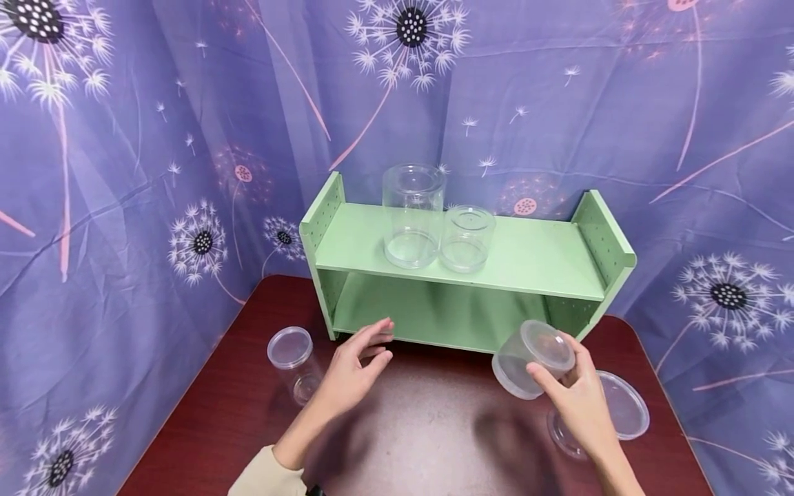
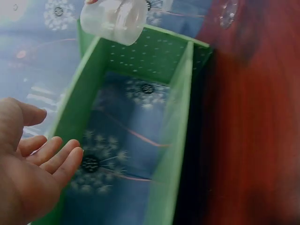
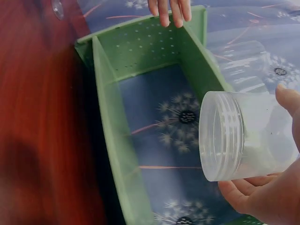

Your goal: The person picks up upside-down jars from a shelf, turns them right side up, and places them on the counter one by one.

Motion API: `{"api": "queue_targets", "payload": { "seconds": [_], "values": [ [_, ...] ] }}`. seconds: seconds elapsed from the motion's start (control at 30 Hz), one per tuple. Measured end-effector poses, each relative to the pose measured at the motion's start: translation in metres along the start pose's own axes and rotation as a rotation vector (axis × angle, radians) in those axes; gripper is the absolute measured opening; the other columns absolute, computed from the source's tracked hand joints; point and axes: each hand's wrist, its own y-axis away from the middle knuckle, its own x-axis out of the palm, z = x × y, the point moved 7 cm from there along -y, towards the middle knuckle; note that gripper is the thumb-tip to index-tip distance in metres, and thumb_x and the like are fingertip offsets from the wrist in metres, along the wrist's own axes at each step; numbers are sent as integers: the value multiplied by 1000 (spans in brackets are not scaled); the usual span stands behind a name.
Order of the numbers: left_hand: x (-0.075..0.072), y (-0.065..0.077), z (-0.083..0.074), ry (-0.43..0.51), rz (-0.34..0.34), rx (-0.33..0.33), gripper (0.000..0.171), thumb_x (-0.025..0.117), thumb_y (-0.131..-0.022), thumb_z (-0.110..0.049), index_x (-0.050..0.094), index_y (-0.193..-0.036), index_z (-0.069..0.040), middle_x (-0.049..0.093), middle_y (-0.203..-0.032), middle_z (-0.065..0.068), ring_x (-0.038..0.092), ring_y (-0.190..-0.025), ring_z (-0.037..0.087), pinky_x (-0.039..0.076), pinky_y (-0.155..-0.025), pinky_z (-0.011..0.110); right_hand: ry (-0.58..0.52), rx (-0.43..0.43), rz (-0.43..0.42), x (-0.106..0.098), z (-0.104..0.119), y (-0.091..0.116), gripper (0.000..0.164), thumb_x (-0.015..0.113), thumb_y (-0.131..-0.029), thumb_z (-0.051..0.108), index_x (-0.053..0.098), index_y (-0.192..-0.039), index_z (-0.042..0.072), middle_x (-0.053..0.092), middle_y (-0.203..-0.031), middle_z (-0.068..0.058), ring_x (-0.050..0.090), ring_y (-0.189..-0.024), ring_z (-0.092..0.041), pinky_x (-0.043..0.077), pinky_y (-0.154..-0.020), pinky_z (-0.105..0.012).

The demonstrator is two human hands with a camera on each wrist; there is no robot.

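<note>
My right hand (image 1: 577, 399) grips a short clear plastic jar (image 1: 517, 362), tilted and held above the table in front of the shelf's right part. In the right wrist view the jar (image 3: 262, 136) lies sideways between thumb and fingers, its ridged end facing left. My left hand (image 1: 347, 379) hovers before the shelf's left part, holding nothing, its fingers loosely bent; the left wrist view shows its empty palm (image 2: 28, 183). Nearest to it is a slim clear jar (image 1: 291, 355) standing on the table. A tall clear jar (image 1: 412, 217) and a shorter one (image 1: 468, 241) stand side by side on the upper shelf.
The green two-level shelf (image 1: 533, 255) has raised side panels and stands at the back of the dark red table (image 1: 428, 427). Partly behind my right hand is another clear container with a wide round top (image 1: 626, 406). Purple dandelion-print cloth (image 1: 527, 89) hangs behind and beside the table.
</note>
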Motion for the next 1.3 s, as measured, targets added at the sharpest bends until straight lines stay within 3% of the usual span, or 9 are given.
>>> {"api": "queue_targets", "payload": {
  "seconds": [0.17, 0.43, 0.7, 0.97, 1.3],
  "values": [
    [17, 12, 19, 44, 28, -46, 56, 67, -94, 10, 52, -147, 4, 60, -140, 19, 63, -123, 34, 54, -102, 41, -38, 36, 1, 12, -13, 8, 71, 73, -93, -4, 34, -152, -2, 60, -124, 12, 61, -108, 4, 51, -86, -11],
    [39, 27, 32, 44, 72, -5, 57, 69, -91, 9, 54, -145, 2, 61, -140, 16, 63, -122, 38, 56, -99, 44, -79, 61, 33, 33, -23, 20, 70, 73, -92, -3, 37, -152, 1, 61, -124, 12, 62, -110, 1, 54, -87, -15],
    [60, 37, 42, 56, 125, 6, 62, 72, -91, 3, 49, -149, 0, 58, -143, 16, 58, -126, 40, 55, -100, 47, -94, 83, 49, 52, -30, 29, 68, 74, -92, -3, 40, -151, 3, 60, -127, -1, 64, -109, -2, 57, -86, -20],
    [80, 44, 50, 112, 200, -71, 70, 75, -90, 0, 44, -153, -1, 52, -149, 12, 53, -134, 38, 52, -105, 46, -131, 68, 89, 69, -34, 35, 67, 73, -92, -3, 43, -151, 6, 57, -134, -17, 64, -113, -6, 57, -88, -23],
    [96, 50, 57, 176, 248, -120, 77, 77, -91, -7, 36, -157, -2, 46, -155, 12, 49, -138, 40, 49, -109, 43, -194, 68, 124, 85, -33, 39, 67, 71, -92, -5, 42, -151, 5, 56, -137, -23, 63, -115, -8, 56, -91, -23]
  ]
}}
